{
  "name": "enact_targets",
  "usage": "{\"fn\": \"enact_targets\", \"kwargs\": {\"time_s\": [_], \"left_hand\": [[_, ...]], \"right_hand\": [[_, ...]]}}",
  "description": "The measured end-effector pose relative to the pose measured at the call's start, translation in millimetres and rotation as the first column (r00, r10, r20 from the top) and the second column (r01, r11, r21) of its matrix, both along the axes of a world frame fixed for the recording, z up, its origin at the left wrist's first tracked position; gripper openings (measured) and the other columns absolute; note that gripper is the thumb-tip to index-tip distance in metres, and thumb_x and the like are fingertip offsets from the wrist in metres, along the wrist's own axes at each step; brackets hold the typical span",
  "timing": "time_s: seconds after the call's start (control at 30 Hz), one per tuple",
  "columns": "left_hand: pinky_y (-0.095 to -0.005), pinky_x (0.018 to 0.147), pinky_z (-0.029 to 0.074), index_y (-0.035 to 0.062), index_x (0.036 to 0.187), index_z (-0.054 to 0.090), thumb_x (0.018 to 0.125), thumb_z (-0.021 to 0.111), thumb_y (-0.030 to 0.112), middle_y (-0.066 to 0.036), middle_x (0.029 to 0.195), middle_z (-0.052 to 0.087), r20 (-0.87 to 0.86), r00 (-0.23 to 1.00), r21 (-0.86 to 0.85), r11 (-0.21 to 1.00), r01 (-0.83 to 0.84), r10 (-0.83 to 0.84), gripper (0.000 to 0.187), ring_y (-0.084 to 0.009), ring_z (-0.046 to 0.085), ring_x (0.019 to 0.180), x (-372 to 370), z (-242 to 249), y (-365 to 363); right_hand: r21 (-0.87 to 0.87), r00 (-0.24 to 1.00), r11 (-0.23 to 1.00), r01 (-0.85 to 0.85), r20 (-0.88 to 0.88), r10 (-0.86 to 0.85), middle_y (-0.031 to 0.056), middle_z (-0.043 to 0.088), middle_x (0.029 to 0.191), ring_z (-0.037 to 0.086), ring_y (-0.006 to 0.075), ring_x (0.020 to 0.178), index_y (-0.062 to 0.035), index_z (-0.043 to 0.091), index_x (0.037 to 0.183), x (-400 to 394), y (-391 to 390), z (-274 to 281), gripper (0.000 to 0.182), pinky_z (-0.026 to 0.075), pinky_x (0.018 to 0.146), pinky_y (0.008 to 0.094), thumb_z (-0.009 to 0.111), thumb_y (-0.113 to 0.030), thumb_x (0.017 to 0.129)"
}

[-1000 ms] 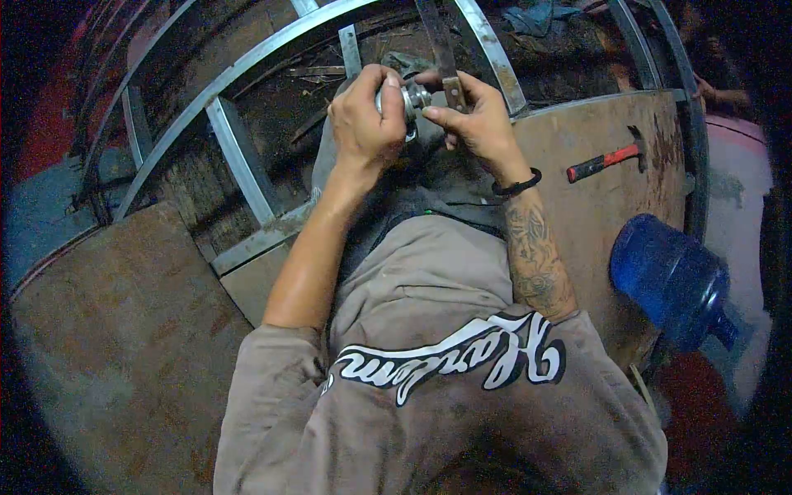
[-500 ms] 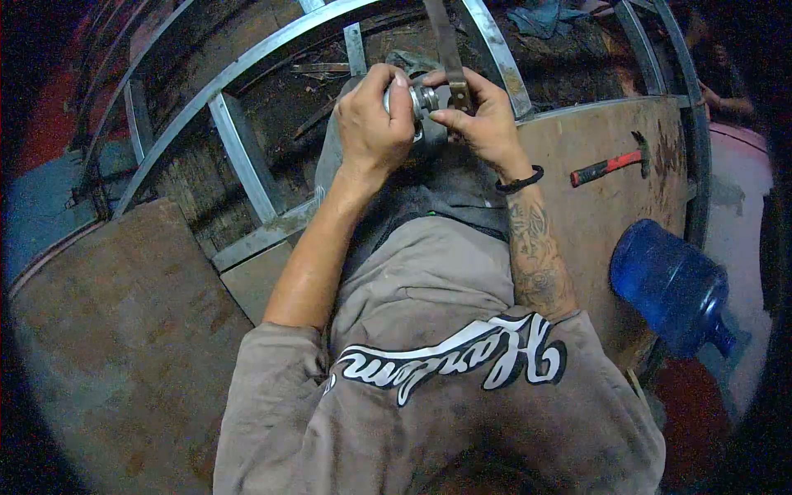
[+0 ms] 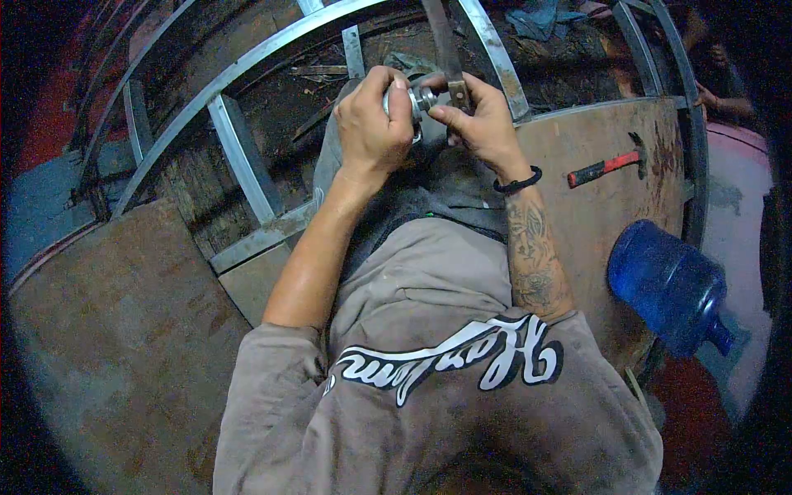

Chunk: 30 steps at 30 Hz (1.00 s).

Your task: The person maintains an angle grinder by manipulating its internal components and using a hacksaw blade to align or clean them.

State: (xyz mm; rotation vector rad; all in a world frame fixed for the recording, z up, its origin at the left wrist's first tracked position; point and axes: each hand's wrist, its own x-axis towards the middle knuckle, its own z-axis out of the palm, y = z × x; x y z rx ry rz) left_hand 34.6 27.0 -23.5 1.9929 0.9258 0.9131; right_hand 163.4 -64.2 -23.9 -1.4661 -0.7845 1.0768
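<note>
My left hand (image 3: 371, 120) is closed around a silver metal tool, which looks like the head of an angle grinder (image 3: 422, 99), with a stepped round spindle facing right. At that spindle my right hand (image 3: 485, 124) has its thumb and forefinger closed, the thumb close to the spindle's end. A long flat dark blade, like a knife (image 3: 443, 41), rises from the right hand, and its riveted brown base sits between the fingers. Palms and much of the grinder are hidden. Both hands are above my lap, over dark grey trousers (image 3: 445, 186).
A claw hammer (image 3: 606, 168) with a red and black handle lies on the wooden panel (image 3: 569, 214) at right. Near it rests a blue water jug (image 3: 667, 285) on its side. A curved metal frame (image 3: 239, 157) crosses ahead. Another person's arm (image 3: 730, 106) shows at far right.
My right thumb and fingers have shifted slightly on the spindle, and the blade's base has turned a little. The left hand keeps its grip.
</note>
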Motion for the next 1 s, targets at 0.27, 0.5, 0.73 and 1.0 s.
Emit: {"fn": "enact_targets", "kwargs": {"time_s": [0.27,0.5,0.73,1.0], "left_hand": [[-0.043,0.06,0.045,0.0041,0.079,0.057,0.085,0.049,0.019,-0.017,0.069,0.06,-0.008,1.0,0.02,1.0,-0.01,0.011,0.018,-0.0378,0.059,0.065,1.9,0.9,6.2],[-0.0467,0.064,0.045,0.0031,0.081,0.059,0.086,0.046,0.023,-0.021,0.074,0.061,-0.098,0.994,-0.061,0.996,-0.06,0.054,0.024,-0.0416,0.059,0.07,9.9,-2.0,20.7],[-0.0516,0.071,0.044,0.003,0.086,0.061,0.087,0.043,0.029,-0.025,0.079,0.062,-0.262,0.957,-0.048,0.989,-0.143,0.126,0.032,-0.0456,0.058,0.077,28.6,-6.2,33.4],[-0.0524,0.077,0.044,0.0029,0.086,0.064,0.086,0.042,0.032,-0.026,0.086,0.062,-0.278,0.952,-0.081,0.984,-0.16,0.131,0.036,-0.0465,0.058,0.084,33.6,-16.8,49.0]], "right_hand": [[0.121,0.999,0.993,0.004,0.043,-0.009,-0.0022,0.062,0.084,0.052,0.0029,0.063,-0.0065,0.058,0.11,-1.1,4.2,-6.3,0.034,0.043,0.05,0.0174,0.068,-0.005,0.077],[-0.238,0.958,0.967,0.088,0.285,-0.017,0.0189,0.063,0.084,0.064,0.0294,0.076,-0.0021,0.044,0.119,-2.4,-31.4,28.4,0.044,0.049,0.062,0.0373,0.063,-0.012,0.081],[-0.245,0.706,0.963,0.108,0.701,0.099,0.0264,0.06,0.083,0.057,0.0459,0.08,-0.0012,0.045,0.109,-36.4,-47.9,49.8,0.031,0.045,0.067,0.0488,0.059,-0.015,0.084],[-0.308,0.633,0.944,0.117,0.756,0.168,0.029,0.058,0.076,0.056,0.0466,0.078,0.0007,0.045,0.101,-34.3,-30.1,39.9,0.026,0.044,0.064,0.0516,0.058,-0.014,0.084]]}}
